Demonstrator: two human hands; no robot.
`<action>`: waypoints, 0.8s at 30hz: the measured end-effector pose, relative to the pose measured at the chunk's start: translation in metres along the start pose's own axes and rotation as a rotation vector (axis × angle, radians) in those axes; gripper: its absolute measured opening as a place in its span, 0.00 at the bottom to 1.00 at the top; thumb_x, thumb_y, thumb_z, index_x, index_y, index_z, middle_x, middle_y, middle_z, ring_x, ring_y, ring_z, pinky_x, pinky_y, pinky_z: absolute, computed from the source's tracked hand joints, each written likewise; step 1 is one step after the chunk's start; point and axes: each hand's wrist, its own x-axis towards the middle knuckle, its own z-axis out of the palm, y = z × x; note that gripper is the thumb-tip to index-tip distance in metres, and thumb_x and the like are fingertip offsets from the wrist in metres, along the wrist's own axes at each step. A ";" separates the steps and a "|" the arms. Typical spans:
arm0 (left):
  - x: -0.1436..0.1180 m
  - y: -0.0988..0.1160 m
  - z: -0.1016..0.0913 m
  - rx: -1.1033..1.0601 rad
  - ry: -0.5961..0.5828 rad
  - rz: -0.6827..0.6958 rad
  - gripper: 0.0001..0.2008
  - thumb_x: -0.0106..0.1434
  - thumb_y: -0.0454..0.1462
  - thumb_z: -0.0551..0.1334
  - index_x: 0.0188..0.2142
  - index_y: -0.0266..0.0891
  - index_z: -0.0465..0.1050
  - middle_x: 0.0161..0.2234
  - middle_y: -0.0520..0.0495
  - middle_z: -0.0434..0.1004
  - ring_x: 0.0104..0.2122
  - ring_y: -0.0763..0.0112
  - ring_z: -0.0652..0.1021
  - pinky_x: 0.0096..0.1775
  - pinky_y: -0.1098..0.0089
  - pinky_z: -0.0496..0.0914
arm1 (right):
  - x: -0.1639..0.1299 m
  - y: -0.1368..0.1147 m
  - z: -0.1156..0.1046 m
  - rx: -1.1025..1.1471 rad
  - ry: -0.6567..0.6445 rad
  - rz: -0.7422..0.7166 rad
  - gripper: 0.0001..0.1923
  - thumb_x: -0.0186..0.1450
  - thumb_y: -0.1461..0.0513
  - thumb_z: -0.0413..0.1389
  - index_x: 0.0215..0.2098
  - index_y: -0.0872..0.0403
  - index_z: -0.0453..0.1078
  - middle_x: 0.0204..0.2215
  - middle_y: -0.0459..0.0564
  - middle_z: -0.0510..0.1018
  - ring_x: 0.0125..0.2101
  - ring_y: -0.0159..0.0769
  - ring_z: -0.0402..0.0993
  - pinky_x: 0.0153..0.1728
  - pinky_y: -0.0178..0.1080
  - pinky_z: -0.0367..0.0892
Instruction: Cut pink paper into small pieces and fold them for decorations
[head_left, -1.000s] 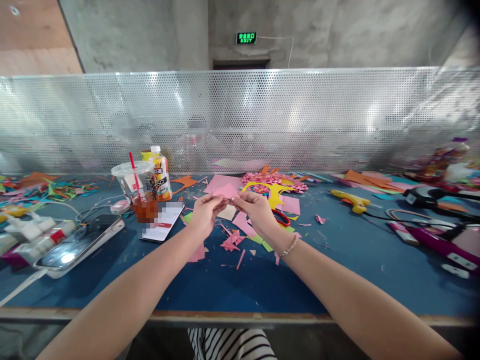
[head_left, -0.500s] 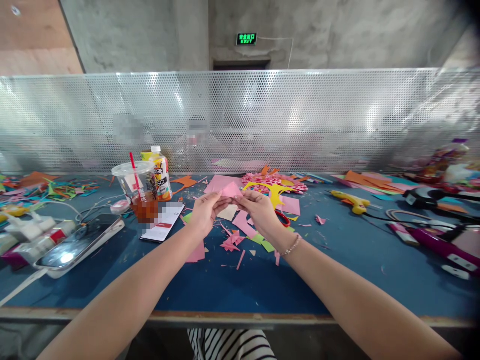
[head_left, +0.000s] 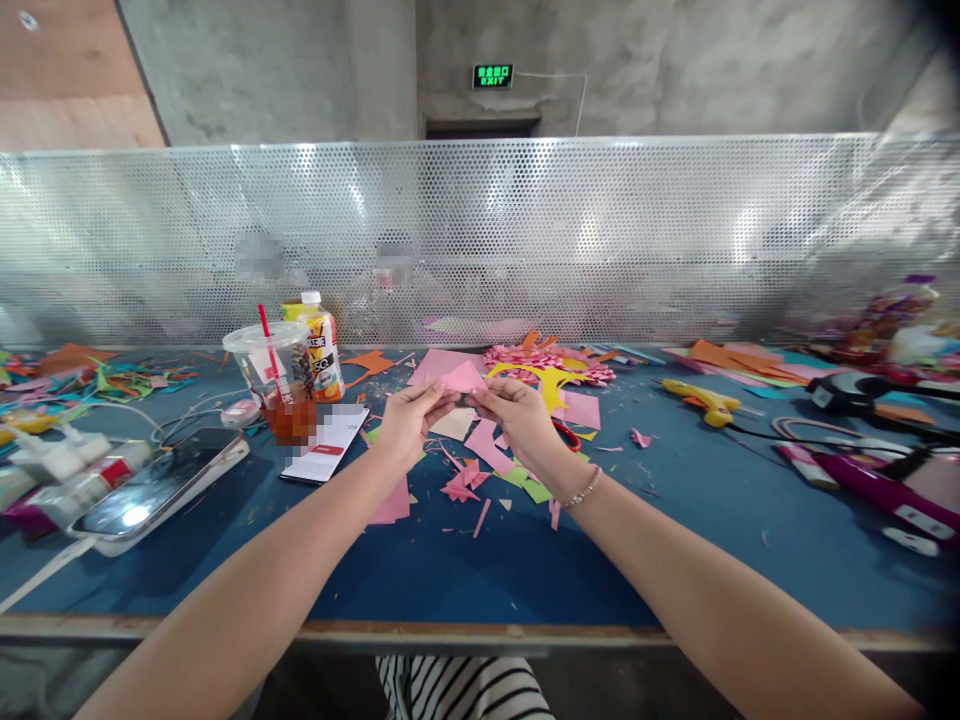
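A small folded piece of pink paper (head_left: pixel 461 377) is held up above the table between both hands. My left hand (head_left: pixel 411 418) pinches its left edge with thumb and fingers. On the opposite side, my right hand (head_left: pixel 517 412) grips the right edge the same way; a bracelet circles that wrist. Below the hands lie a pink paper star shape (head_left: pixel 465 482), a pink strip (head_left: pixel 481 518) and green paper scraps (head_left: pixel 536 490). Red scissor handles (head_left: pixel 567 435) show partly beside my right hand. A yellow cut-out sheet (head_left: pixel 553 388) lies just beyond it.
On the left stand a plastic cup (head_left: pixel 279 380) with a red straw and a bottle (head_left: pixel 324 350), near two phones (head_left: pixel 161 490). A yellow glue gun (head_left: pixel 705 402) with a cord lies right. A perforated metal screen (head_left: pixel 480 240) closes off the back.
Both hands still hold the pink paper at nearly the same spot. The fingers have shifted slightly on it, and its upper outline looks a little flatter.
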 end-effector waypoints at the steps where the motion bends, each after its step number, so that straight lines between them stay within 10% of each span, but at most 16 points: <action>1: 0.000 0.000 0.000 -0.002 0.007 -0.003 0.05 0.48 0.33 0.66 0.26 0.32 0.76 0.27 0.44 0.78 0.29 0.71 0.78 0.39 0.70 0.71 | 0.000 0.000 0.000 -0.006 -0.004 -0.002 0.09 0.48 0.60 0.65 0.27 0.54 0.73 0.25 0.45 0.78 0.29 0.29 0.75 0.34 0.32 0.69; 24: 0.002 0.001 -0.003 0.086 0.068 0.056 0.14 0.49 0.43 0.65 0.23 0.32 0.73 0.23 0.41 0.77 0.26 0.65 0.78 0.37 0.64 0.71 | -0.005 -0.003 0.000 0.019 -0.092 0.085 0.10 0.48 0.59 0.64 0.27 0.56 0.73 0.27 0.48 0.78 0.30 0.31 0.76 0.37 0.33 0.69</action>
